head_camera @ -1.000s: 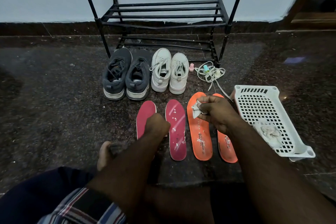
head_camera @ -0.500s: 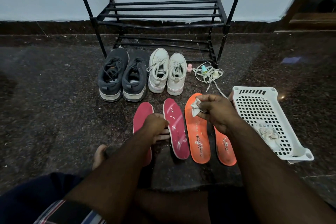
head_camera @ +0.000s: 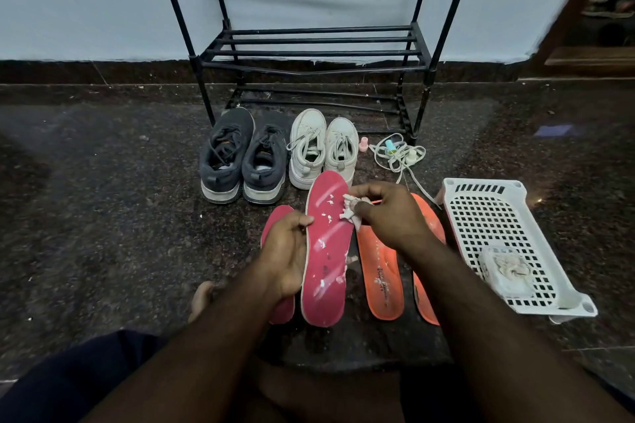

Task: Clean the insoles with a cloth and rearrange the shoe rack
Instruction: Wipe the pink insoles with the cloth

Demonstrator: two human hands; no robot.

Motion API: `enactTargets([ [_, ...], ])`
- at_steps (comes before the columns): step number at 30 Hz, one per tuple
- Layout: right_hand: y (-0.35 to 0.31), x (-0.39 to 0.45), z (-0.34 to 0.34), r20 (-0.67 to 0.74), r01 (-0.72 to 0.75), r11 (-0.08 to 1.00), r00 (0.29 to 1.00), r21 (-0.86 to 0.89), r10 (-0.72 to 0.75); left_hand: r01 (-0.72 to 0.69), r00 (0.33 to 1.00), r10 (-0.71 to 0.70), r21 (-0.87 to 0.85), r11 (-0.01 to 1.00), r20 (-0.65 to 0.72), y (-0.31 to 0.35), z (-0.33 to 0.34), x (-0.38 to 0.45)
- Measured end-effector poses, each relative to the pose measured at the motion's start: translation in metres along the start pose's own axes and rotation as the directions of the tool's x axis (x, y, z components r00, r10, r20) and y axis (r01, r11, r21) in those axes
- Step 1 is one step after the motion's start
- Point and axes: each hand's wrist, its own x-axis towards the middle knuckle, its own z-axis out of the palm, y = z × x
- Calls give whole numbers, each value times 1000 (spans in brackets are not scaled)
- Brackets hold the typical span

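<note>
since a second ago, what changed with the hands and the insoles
The left hand took hold of the pink insole that lay second from the left and lifted it off the floor. The right hand, still pinching the cloth, moved left onto it. The other pink insole, both orange insoles, the shoes and the basket stayed put.

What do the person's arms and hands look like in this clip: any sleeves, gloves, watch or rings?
Both forearms are bare right down to the frame edge, with no sleeves showing. The left hand and right hand wear no gloves; no watch, bracelet or ring is visible on either wrist or on the fingers.
</note>
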Motion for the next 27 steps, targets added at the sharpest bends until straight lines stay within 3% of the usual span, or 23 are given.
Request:
enactTargets([
  [5, 0, -2, 7, 36, 19, 996, 999, -89, -16, 10, 999, -6, -96, 995, 34, 0, 5, 5],
  [10, -7, 2, 10, -85, 111, 953, 987, -282, -140, 10, 1000, -8, -89, 996, 21, -12, 7, 19],
  [13, -8, 11, 20, -80, 198, 854, 960, -481, -268, 19, 1000, -19, -79, 997, 7, -21, 13, 24],
  [15, -5, 14, 29, -33, 208, 795, 961, -570, -276, 28, 1000, -28, -90, 996, 5, -25, 14, 29],
  [20, -4, 10, 34, 54, 212, 749, 972, -628, -229, 37, 999, -35, -160, 986, 15, -23, 14, 33],
  [25, -10, 7, 30, -50, 201, 789, 958, -580, -281, 29, 1000, -30, -130, 991, -5, -22, 13, 32],
  [27, -10, 5, 34, -20, 200, 765, 963, -613, -267, 24, 1000, -24, -157, 987, 2, -21, 17, 28],
])
